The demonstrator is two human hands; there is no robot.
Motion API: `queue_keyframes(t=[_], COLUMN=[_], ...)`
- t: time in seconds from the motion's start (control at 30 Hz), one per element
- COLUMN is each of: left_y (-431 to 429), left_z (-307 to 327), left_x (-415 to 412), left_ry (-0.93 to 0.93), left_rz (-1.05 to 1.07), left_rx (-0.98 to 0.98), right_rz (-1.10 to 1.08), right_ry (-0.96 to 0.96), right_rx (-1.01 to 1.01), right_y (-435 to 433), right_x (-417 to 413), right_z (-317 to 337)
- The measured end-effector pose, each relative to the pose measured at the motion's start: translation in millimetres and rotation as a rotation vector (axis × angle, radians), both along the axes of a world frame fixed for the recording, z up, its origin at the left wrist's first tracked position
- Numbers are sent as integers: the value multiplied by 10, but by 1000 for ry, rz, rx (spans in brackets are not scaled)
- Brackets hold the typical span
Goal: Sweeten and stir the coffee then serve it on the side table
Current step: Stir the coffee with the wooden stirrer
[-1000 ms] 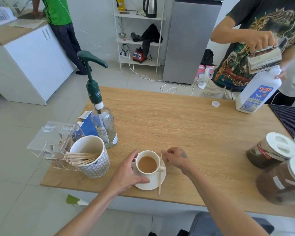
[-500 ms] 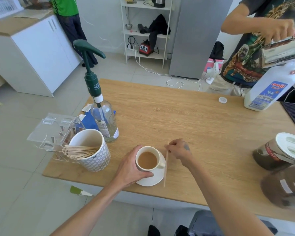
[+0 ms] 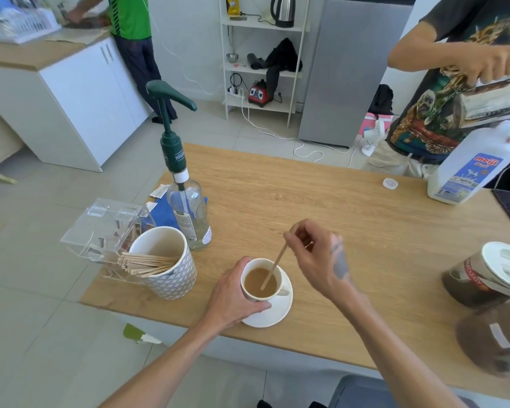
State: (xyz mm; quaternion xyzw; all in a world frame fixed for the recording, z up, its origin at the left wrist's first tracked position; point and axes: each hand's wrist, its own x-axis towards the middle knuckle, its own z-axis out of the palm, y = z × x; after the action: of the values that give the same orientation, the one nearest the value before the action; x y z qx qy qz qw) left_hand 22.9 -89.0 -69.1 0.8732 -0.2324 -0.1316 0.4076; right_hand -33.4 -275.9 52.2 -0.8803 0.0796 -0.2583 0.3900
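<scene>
A white cup of milky coffee [image 3: 261, 280] stands on a white saucer [image 3: 277, 310] near the front edge of the wooden table [image 3: 351, 219]. My left hand [image 3: 231, 298] wraps around the cup's left side. My right hand [image 3: 317, 256] pinches a thin wooden stir stick [image 3: 274, 267] at its top end. The stick leans down to the left and its lower tip dips into the coffee. A glass syrup bottle [image 3: 190, 213] with a dark green pump stands behind the cup, to the left.
A patterned cup [image 3: 171, 278] full of wooden stir sticks and a clear acrylic box [image 3: 106, 228] stand at the left. Two lidded jars [image 3: 489, 278] are at the right edge. A person across the table holds a steel pitcher [image 3: 492, 103] over a milk jug [image 3: 471, 169]. A bottle cap [image 3: 390, 183] lies nearby.
My right hand picked the stir stick up from the saucer's right rim and put its tip in the coffee. My left hand closed around the cup.
</scene>
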Motion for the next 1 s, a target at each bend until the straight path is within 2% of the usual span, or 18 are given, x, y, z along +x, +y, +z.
queue_keyframes(t=[0.17,0.37,0.57,0.77,1.0], left_y=[11,27,11,23,41], left_z=[-16,-32,-37,-22,8], left_x=[5,13,3,-15,-42], left_ry=[16,24,11,4,12], left_rz=[1,-3,-3,-4,-8], left_rx=[14,15,-12,-10,7], right_rz=[-80,-167,-144,-214,-147], right_ry=[-18,-4,36,37,62], right_rx=[-77,-91,-20,-128,-18], right_y=[56,99,261,202,389], right_x=[-87,-206,-64,-178,-70], right_z=[-411,-427,-461,-452,-456])
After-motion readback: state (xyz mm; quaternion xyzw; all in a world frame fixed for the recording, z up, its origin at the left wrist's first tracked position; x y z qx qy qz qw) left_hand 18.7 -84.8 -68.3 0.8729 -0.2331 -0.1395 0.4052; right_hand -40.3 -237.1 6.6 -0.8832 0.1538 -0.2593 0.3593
